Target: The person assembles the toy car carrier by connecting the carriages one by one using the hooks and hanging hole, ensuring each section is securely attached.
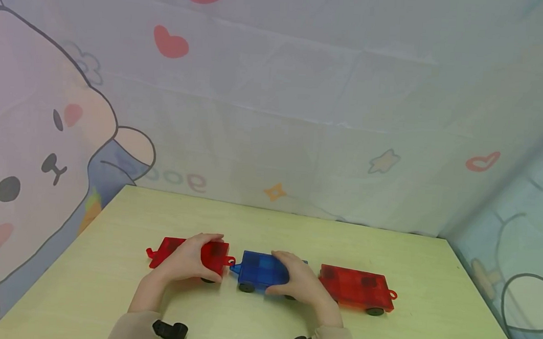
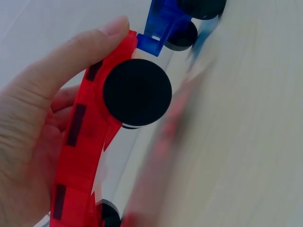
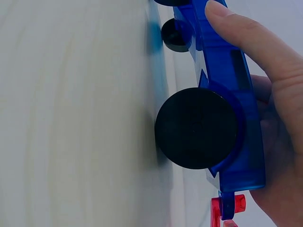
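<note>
My left hand (image 1: 186, 261) grips a translucent red toy train car (image 1: 215, 253) with black wheels, thumb on its near side and fingers over the far side. My right hand (image 1: 301, 279) holds a blue toy train car (image 1: 258, 268) the same way, around its right half. Between the two cars, the red ring (image 1: 229, 261) overlaps the blue car's hook (image 1: 235, 268) in the head view. In the left wrist view, the blue coupling (image 2: 150, 45) meets the red car's end. A second red car (image 1: 357, 287) stands right of my right hand, its hook (image 3: 216, 210) at the blue car's rear ring.
The cars line up across a pale wooden table (image 1: 254, 327). Behind it hangs a printed cloth (image 1: 276, 88) with hearts and a cartoon bear, reaching the table's back edge. Black wrist cameras (image 1: 171, 332) sit on both sleeves.
</note>
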`<state>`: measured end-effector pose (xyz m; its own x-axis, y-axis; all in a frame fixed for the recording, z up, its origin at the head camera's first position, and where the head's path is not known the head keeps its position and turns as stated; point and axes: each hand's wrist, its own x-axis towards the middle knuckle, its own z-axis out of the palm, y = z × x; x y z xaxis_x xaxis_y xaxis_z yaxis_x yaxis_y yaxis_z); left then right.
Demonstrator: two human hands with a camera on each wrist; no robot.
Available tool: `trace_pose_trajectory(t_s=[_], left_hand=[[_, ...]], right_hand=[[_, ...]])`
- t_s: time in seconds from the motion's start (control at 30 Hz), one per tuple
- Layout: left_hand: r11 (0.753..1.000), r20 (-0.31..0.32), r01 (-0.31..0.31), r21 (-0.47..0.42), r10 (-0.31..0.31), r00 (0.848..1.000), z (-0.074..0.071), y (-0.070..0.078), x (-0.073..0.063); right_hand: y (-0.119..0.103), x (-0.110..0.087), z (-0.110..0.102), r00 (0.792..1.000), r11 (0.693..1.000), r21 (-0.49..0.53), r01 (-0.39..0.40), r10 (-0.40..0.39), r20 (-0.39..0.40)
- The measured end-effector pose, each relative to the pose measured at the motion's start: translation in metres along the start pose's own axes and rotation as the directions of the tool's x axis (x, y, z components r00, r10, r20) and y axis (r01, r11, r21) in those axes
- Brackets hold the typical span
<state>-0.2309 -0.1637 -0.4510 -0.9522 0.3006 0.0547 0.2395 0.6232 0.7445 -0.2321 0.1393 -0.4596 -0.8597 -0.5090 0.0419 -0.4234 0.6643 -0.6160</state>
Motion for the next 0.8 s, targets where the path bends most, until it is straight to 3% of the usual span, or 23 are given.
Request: trace_pose_trajectory(t_s=[0.3, 0.8], left_hand=[[0.999, 0.003, -0.032, 0.025, 0.032, 0.999, -0.0004, 0.0032, -0.0005], [0.999, 0.018, -0.021, 0.043, 0.020, 1.000, 0.0032, 0.0020, 0.0008]], right_hand=[[-0.0014, -0.0002, -0.0011, 1.000, 1.000, -0.006, 0.003, -0.003, 0.002], [-0.0016, -0.0008, -0.0008, 1.000, 1.000, -0.004, -0.004, 0.004, 0.008]])
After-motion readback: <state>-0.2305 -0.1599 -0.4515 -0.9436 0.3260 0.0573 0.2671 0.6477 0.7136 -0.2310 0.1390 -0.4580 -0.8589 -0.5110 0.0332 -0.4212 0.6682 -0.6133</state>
